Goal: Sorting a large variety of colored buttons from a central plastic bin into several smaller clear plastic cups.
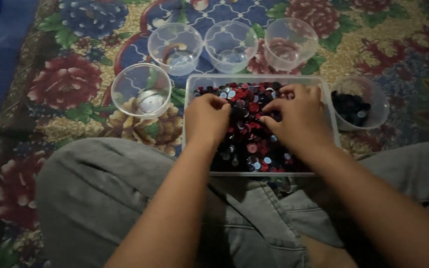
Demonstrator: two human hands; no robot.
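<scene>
Tray (194, 87) of buttons (249, 144) before 3 cups (230, 45), 1 cup each side.

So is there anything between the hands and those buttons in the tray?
Nothing visible. The left hand and right hand both rest directly on the pile of buttons in the clear tray. The round cups stand outside it.

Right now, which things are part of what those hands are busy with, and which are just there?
In use: left hand and right hand in the clear rectangular plastic tray of red, black and blue buttons; clear round cup of dark buttons; four other clear round cups.

Just there: flowered carpet; grey trousers.
</scene>
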